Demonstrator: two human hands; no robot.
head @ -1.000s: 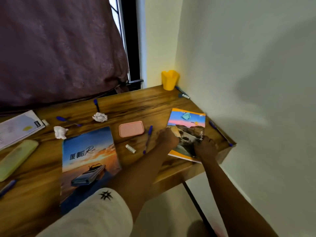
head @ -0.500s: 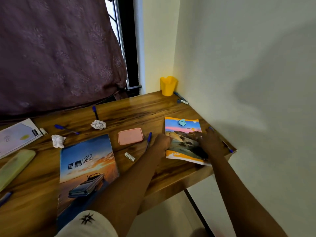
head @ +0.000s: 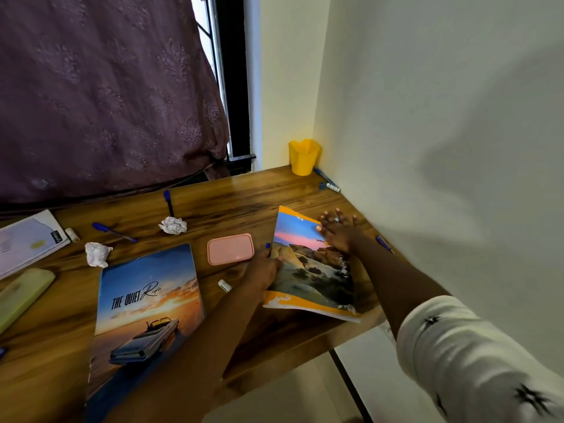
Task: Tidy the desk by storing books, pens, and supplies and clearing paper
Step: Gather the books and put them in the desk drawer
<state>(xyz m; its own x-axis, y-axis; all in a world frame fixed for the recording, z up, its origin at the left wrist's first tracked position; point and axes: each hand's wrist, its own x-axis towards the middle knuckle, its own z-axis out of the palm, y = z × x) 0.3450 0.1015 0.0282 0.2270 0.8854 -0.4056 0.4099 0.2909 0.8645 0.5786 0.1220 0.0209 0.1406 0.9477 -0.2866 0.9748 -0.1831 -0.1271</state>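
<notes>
I see both hands on the landscape book (head: 308, 270), the orange-bordered one with a rocky scene on its cover. It lies at the right front corner of the wooden desk (head: 244, 203), its near edge close to the desk's front edge. The left hand (head: 264, 268) grips the book's left edge with the thumb laid on top of the cover; I cannot tell how far the fingers reach underneath. The right hand (head: 337, 233) lies flat on the far part of the cover, fingers straight and spread, pressing down and holding nothing. The two hands are apart, one toward each side of the book. Just left of the left hand sits a pink case (head: 230, 248), and a small white tube (head: 225, 285) lies beside the left wrist. Further left, the Quiet Ride book (head: 149, 300) lies face up. A crumpled paper ball (head: 173, 225) rests behind the pink case and a second paper ball (head: 97, 254) lies left of it, with a blue pen (head: 113, 232) between them. The yellow pen cup (head: 303, 157) stands upright in the far corner by the wall. A green pencil case (head: 21, 296) and a white booklet (head: 29, 241) lie at the left side of the desk.
</notes>
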